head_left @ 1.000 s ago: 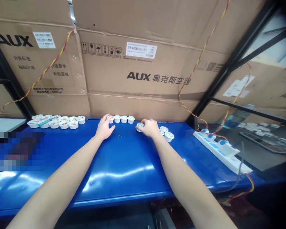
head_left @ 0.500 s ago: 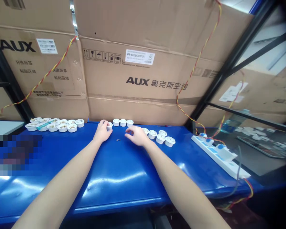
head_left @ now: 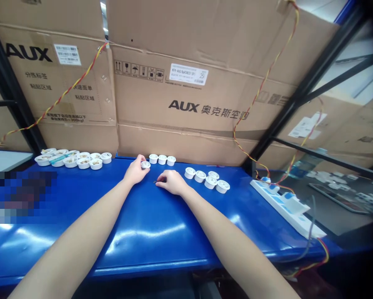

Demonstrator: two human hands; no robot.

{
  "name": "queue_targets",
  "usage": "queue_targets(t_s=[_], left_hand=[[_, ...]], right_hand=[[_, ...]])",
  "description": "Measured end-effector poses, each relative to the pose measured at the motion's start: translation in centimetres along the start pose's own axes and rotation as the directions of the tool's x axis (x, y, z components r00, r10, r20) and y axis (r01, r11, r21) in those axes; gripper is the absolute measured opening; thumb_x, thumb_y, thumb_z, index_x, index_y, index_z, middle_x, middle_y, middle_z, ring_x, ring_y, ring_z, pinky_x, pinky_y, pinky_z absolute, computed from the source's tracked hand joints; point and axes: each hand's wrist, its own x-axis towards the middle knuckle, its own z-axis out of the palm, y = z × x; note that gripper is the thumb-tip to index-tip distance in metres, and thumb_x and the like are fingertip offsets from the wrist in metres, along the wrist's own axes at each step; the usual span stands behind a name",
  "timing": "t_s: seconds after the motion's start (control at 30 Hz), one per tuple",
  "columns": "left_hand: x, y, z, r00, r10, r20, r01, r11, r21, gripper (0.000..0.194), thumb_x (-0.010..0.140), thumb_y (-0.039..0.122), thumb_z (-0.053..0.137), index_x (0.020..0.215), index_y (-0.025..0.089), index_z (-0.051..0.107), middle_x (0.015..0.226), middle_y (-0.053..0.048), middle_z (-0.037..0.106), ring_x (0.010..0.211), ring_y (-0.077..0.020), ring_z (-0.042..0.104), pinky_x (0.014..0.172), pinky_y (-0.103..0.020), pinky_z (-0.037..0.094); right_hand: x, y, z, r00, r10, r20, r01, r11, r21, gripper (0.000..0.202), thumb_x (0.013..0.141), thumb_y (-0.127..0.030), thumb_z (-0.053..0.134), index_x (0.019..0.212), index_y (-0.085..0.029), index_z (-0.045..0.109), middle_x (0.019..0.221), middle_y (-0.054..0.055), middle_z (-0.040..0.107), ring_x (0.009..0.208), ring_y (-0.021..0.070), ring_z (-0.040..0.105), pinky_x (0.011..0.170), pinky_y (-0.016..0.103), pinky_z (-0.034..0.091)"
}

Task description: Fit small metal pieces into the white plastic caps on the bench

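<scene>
My left hand (head_left: 136, 170) grips a small white cup (head_left: 145, 165) between thumb and fingers, at the back middle of the blue table (head_left: 136, 236). To its right, my right hand (head_left: 170, 182) has its fingertips pinched at a tiny dark piece (head_left: 155, 182) on the tabletop. Three white cups (head_left: 162, 160) stand in a row behind the hands. Several lidded cups (head_left: 210, 182) sit to the right of my right hand. At the back left is a group of several open cups (head_left: 83, 160) with small bits inside.
A teal tool (head_left: 58, 158) lies across the left cups. Cardboard (head_left: 180, 137) stands behind the table. On the right are a white power strip (head_left: 286, 207), hanging red-yellow wires (head_left: 261, 87) and a black frame post (head_left: 273, 116). A blurred patch covers the left side.
My right hand has moved left and down to the tiny piece, and its fingers have closed. My left hand has shifted slightly with the cup, which now shows more of its top.
</scene>
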Motion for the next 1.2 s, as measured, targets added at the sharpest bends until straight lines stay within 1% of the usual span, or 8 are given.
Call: queue_targets(t_s=[0.13, 0.3, 0.5, 0.57, 0.7, 0.87, 1.03, 1.2], left_hand=[[0.0, 0.0, 0.1, 1.000, -0.029, 0.001, 0.029, 1.000, -0.003, 0.044, 0.077, 0.028, 0.065, 0.118, 0.026, 0.049, 0.120, -0.005, 0.066, 0.108, -0.0236, 0.063, 0.091, -0.036, 0.049], [0.1, -0.1, 0.2, 1.000, -0.025, 0.008, 0.025, 1.000, 0.019, 0.043, 0.077, 0.029, 0.065, 0.118, 0.025, 0.051, 0.119, -0.006, 0.066, 0.108, -0.0245, 0.063, 0.092, -0.036, 0.050], [0.0, 0.0, 0.0, 0.993, -0.101, 0.067, 0.092, 0.987, 0.134, 0.038, 0.078, 0.030, 0.066, 0.114, 0.025, 0.057, 0.113, -0.008, 0.069, 0.107, -0.0294, 0.064, 0.090, -0.040, 0.050], [-0.1, 0.3, -0.3, 0.997, -0.036, 0.064, 0.029, 0.994, 0.104, 0.040, 0.076, 0.028, 0.068, 0.115, 0.026, 0.057, 0.113, -0.006, 0.069, 0.107, -0.0280, 0.064, 0.091, -0.039, 0.050], [-0.5, 1.4, -0.6, 0.976, 0.213, 0.036, -0.213, 0.977, 0.006, 0.047, 0.074, 0.019, 0.066, 0.119, 0.026, 0.055, 0.122, -0.003, 0.066, 0.113, -0.0237, 0.062, 0.098, -0.035, 0.048], [-1.0, 2.8, -0.1, 0.943, 0.324, 0.070, -0.327, 0.944, 0.037, 0.049, 0.072, 0.018, 0.064, 0.121, 0.025, 0.058, 0.123, -0.005, 0.065, 0.115, -0.0253, 0.060, 0.100, -0.038, 0.049], [-1.4, 3.4, 0.2, 0.908, 0.407, 0.104, -0.409, 0.913, 0.000, 0.050, 0.073, 0.020, 0.065, 0.123, 0.023, 0.060, 0.127, -0.005, 0.064, 0.118, -0.0254, 0.059, 0.102, -0.038, 0.047], [-1.4, 3.5, 0.2, 0.901, 0.416, 0.120, -0.417, 0.909, -0.019, 0.045, 0.079, 0.031, 0.067, 0.123, 0.023, 0.061, 0.125, -0.006, 0.066, 0.114, -0.0256, 0.062, 0.101, -0.038, 0.048]], right_hand=[[0.2, 0.1, -0.1, 1.000, 0.003, 0.027, -0.003, 1.000, 0.015, 0.011, 0.082, -0.033, 0.070, 0.086, -0.025, 0.077, 0.089, 0.000, 0.075, 0.080, 0.0162, 0.067, 0.071, 0.025, 0.045], [0.1, 0.5, -0.5, 0.998, 0.025, 0.059, -0.028, 0.998, 0.048, 0.008, 0.080, -0.031, 0.071, 0.082, -0.024, 0.076, 0.084, -0.001, 0.075, 0.077, 0.0158, 0.066, 0.070, 0.025, 0.045], [-0.1, 1.6, -0.7, 0.991, 0.118, 0.064, -0.128, 0.971, 0.201, 0.008, 0.077, -0.029, 0.072, 0.075, -0.021, 0.074, 0.076, -0.001, 0.073, 0.070, 0.0143, 0.065, 0.065, 0.024, 0.044], [0.0, 1.9, -0.6, 0.989, 0.145, 0.003, -0.140, 0.950, 0.281, 0.011, 0.077, -0.030, 0.070, 0.076, -0.020, 0.074, 0.077, 0.000, 0.073, 0.071, 0.0147, 0.064, 0.067, 0.025, 0.045], [0.2, 1.8, -0.8, 0.960, 0.184, -0.208, -0.077, 0.896, 0.438, 0.021, 0.079, -0.038, 0.067, 0.078, -0.018, 0.072, 0.078, 0.001, 0.072, 0.073, 0.0161, 0.063, 0.071, 0.027, 0.046], [0.2, 0.7, -1.2, 0.915, 0.141, -0.379, 0.040, 0.901, 0.432, 0.021, 0.081, -0.038, 0.066, 0.078, -0.018, 0.070, 0.078, 0.002, 0.070, 0.070, 0.0156, 0.059, 0.070, 0.028, 0.045], [0.2, 0.5, -0.7, 0.915, 0.067, -0.398, 0.077, 0.938, 0.337, 0.014, 0.083, -0.032, 0.064, 0.078, -0.020, 0.069, 0.079, 0.002, 0.069, 0.068, 0.0151, 0.057, 0.068, 0.028, 0.043], [0.2, 0.8, -0.8, 0.921, 0.048, -0.386, 0.082, 0.946, 0.313, 0.014, 0.081, -0.033, 0.067, 0.076, -0.020, 0.070, 0.076, 0.001, 0.067, 0.066, 0.0147, 0.055, 0.067, 0.029, 0.042]])
